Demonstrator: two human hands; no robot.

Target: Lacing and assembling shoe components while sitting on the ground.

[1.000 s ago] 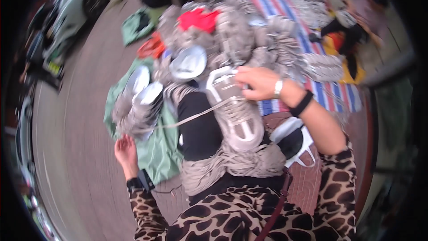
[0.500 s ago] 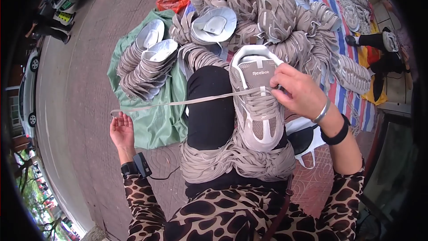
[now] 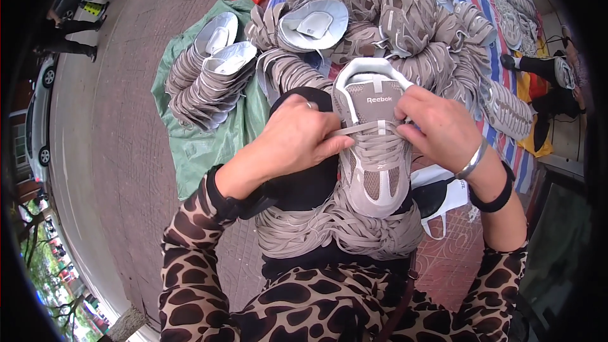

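A grey-beige sneaker upper, laced up its front, rests toe toward me on my right thigh. My left hand is closed on a flat beige shoelace just left of the tongue, below the collar. From there the lace runs across the front of the tongue. On the other side, my right hand pinches the upper's edge at the top eyelets; its fingertips are partly hidden. A thick bundle of loose beige laces lies over my lap.
Stacks of similar uppers lie on a green sheet, with more piled ahead on a striped sheet. Beside my right leg is a white bag. Another person's legs are at the far right; a road runs along the left.
My left hand has come in from far left, where it held the lace stretched out, to the upper's left side. The right hand stays at the upper's right edge.
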